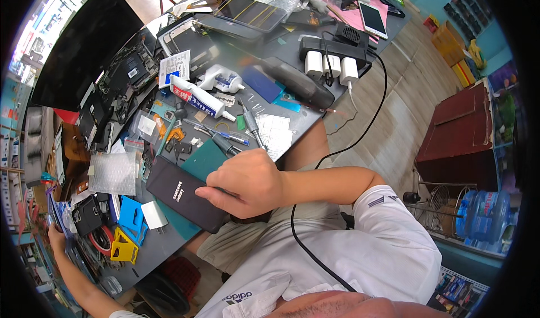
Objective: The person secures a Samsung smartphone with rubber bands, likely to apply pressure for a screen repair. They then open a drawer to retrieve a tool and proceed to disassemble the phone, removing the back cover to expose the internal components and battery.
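Note:
My right hand [247, 184], palm down with curled fingers, is over the near edge of a dark, flat phone-shaped slab [183, 197] with white lettering. Its thumb points left over the slab; whatever lies under the fingers is hidden. The slab lies partly on a green mat [205, 163]. At the far left, my left hand [56, 236] closes around the edge of a thin, dark bluish flat piece [68, 242], whose kind is unclear. Between my hands lie a white charger plug [153, 214], a blue phone stand [132, 215] and a yellow one [124, 247].
Tubes of glue [202, 97], a screwdriver [253, 124] and opened device parts [132, 70] crowd the table. A black screen [87, 45] rises at the back left. A power strip [337, 49] with chargers sits back right; its black cable [368, 126] runs down past my right arm.

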`<action>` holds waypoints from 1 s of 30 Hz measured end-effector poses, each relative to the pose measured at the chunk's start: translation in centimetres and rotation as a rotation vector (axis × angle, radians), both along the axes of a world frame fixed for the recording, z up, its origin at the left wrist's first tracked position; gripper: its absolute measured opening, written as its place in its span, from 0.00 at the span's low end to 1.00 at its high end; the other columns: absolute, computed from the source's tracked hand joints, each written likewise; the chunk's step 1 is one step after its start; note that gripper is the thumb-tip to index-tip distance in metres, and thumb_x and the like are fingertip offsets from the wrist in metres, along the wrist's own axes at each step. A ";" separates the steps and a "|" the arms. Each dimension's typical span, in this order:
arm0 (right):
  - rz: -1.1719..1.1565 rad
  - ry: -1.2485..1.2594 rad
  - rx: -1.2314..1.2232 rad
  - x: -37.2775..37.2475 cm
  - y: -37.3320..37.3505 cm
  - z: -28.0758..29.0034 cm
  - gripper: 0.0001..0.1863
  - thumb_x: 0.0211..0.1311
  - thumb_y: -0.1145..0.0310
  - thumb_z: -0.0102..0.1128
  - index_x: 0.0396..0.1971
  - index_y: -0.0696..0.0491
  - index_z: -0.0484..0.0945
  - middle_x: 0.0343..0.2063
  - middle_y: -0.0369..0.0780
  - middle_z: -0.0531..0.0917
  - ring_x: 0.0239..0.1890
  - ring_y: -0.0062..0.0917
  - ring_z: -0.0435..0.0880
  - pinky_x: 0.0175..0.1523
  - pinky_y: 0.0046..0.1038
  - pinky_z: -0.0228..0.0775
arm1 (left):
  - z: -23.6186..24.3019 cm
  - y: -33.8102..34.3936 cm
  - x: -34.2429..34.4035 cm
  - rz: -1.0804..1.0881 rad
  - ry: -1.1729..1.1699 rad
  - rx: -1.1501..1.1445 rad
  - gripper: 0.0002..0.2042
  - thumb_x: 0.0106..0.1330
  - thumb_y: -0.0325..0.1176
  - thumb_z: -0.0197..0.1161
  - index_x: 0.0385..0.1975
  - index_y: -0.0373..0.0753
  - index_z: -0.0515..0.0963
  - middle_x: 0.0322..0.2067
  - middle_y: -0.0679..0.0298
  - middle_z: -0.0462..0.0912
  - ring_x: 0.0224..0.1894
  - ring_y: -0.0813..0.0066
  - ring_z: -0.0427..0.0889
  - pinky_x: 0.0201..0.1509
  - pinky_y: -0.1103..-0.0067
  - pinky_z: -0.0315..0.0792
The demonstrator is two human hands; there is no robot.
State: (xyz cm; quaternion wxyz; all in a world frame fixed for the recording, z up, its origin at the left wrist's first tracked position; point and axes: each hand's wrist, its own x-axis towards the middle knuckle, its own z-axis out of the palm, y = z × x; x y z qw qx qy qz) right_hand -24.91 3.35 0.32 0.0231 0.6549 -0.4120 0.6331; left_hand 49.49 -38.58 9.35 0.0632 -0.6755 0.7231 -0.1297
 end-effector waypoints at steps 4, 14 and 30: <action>-0.002 -0.011 -0.029 0.2 0.0 -0.1 0.10 0.58 0.73 0.78 0.28 0.54 0.81 0.13 0.34 0.73 0.11 0.25 0.72 0.18 0.29 0.60 | 1.5 1.8 0.1 0.116 -0.138 -0.159 0.09 0.56 0.28 0.68 0.34 0.32 0.78 0.32 0.47 0.83 0.37 0.46 0.84 0.44 0.61 0.76; 0.014 -0.048 -0.063 0.2 0.2 0.0 0.09 0.58 0.73 0.77 0.27 0.54 0.82 0.12 0.33 0.72 0.10 0.24 0.71 0.17 0.28 0.59 | 4.6 -0.2 7.4 0.153 0.059 -0.218 0.24 0.63 0.49 0.70 0.24 0.28 0.81 0.23 0.48 0.83 0.29 0.49 0.85 0.39 0.57 0.76; -0.003 0.015 0.053 0.3 0.2 0.1 0.09 0.60 0.71 0.76 0.26 0.53 0.81 0.14 0.36 0.76 0.13 0.29 0.75 0.19 0.31 0.64 | -2.5 -2.9 1.6 0.464 0.487 0.200 0.15 0.63 0.21 0.47 0.43 0.35 0.81 0.34 0.48 0.80 0.38 0.53 0.81 0.36 0.53 0.74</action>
